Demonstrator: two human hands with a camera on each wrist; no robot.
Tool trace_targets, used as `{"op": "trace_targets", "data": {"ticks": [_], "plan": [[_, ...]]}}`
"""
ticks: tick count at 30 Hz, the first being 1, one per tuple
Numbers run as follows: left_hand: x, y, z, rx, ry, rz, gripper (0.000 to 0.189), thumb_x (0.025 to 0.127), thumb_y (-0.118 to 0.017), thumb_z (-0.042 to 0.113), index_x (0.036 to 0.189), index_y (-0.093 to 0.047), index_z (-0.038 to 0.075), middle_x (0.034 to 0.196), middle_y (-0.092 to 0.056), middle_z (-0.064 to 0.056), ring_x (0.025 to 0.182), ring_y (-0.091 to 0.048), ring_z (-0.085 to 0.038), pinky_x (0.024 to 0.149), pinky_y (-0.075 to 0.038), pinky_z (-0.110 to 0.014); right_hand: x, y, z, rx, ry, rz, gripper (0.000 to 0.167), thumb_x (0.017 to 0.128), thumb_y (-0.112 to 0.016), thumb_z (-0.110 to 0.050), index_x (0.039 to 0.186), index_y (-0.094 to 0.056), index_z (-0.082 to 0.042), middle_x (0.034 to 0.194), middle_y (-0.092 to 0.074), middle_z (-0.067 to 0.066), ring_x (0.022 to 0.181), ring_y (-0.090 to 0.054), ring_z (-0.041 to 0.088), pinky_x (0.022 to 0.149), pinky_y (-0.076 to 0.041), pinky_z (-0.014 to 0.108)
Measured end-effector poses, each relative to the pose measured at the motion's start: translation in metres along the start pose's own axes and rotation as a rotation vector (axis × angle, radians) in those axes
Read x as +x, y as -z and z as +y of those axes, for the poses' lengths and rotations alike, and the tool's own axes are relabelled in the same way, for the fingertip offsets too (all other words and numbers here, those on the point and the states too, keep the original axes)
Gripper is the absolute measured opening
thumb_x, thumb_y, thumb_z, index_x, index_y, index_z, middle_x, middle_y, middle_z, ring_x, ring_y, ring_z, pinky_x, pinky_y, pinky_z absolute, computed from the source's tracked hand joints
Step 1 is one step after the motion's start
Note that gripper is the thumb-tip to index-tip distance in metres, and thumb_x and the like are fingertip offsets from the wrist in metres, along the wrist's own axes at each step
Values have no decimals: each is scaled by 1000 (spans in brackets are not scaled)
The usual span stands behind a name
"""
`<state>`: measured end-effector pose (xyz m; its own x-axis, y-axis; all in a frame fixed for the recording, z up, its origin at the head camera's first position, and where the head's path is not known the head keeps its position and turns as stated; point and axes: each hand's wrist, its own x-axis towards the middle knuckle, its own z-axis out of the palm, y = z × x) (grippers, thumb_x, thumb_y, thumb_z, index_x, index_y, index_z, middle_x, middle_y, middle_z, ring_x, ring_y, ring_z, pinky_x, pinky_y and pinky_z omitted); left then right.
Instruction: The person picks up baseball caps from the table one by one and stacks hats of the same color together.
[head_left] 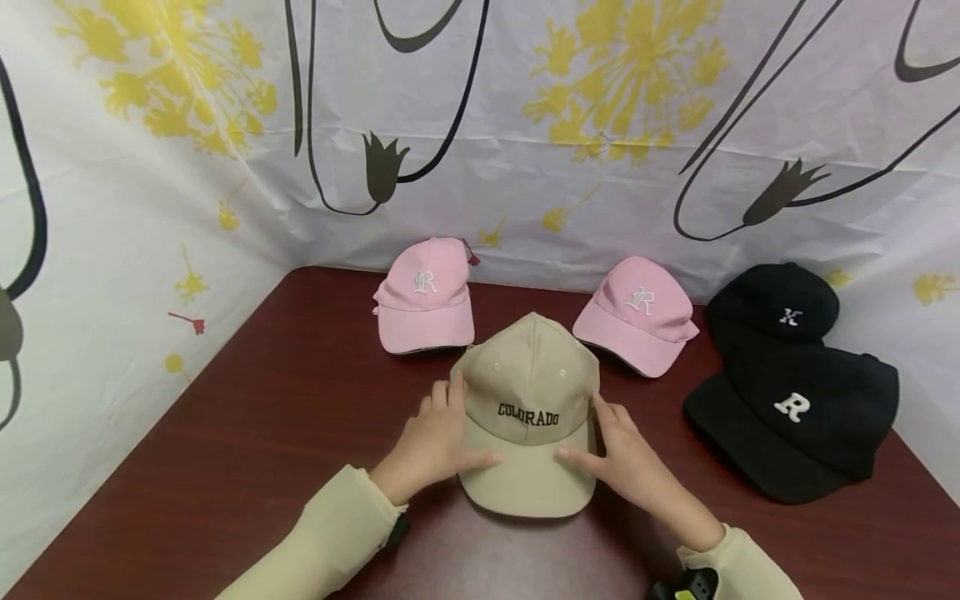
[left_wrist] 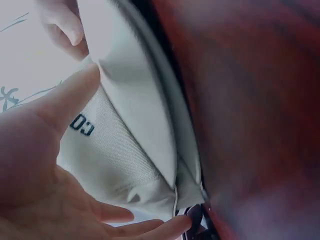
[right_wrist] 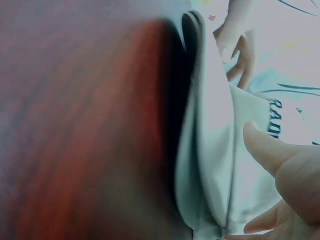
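Observation:
A beige baseball cap with COLORADO in dark letters sits upright at the middle of the table, its brim toward me. My left hand holds its left side, with the thumb on the brim and the fingers along the crown. On the opposite side my right hand grips it the same way. In the left wrist view the thumb presses where brim and crown meet. A second beige layer shows under the brim in the right wrist view. The cap's back is hidden.
Two pink caps with a white R stand behind the beige one. At the right, a black cap with a white R lies in front of another black cap. Patterned white cloth hangs behind the dark red table.

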<state>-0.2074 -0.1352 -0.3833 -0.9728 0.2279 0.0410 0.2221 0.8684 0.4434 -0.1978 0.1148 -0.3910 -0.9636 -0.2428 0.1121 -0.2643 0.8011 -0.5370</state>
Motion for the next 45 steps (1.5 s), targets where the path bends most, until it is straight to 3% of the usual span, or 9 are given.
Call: {"op": "trace_targets", "data": {"ticks": [5,19,31,38,45], "plan": [[4,9,-3,-31,8,39,112,62,-77,54,142,-20,-2,130,-36,-21,108,-45,-38,73,-45,-52,3,11,2,21,-15,-10,97,80,-67,-46,137,-20,16,132,-31,33,121,-36,42,95,-32,53],[8,33,-3,-171,-69,20,107,69,-72,53,143,-18,-2,139,-27,-22,125,-31,-40,95,-35,-49,15,31,-7,61,-22,12,94,83,-63,-45,140,-16,13,143,-19,31,131,-18,43,100,-22,55],[16,52,-2,-163,-71,-12,106,72,-69,54,143,-16,-5,139,-26,-22,128,-27,-34,98,-32,-46,31,43,-18,65,36,47,93,84,-64,-43,140,-15,13,140,-24,31,129,-25,41,100,-23,53],[22,65,-2,-148,-96,-6,105,73,-69,52,142,-15,-6,137,-26,-24,125,-28,-37,97,-32,-48,49,48,-38,68,85,60,92,83,-65,-42,141,-15,11,141,-23,30,130,-23,39,101,-22,52],[32,78,-5,-144,-107,-39,104,76,-67,51,143,-12,-6,141,-19,-26,128,-23,-38,99,-29,-49,68,51,-62,65,135,39,91,84,-67,-35,141,-13,11,144,-19,29,132,-19,38,103,-20,50]]}}
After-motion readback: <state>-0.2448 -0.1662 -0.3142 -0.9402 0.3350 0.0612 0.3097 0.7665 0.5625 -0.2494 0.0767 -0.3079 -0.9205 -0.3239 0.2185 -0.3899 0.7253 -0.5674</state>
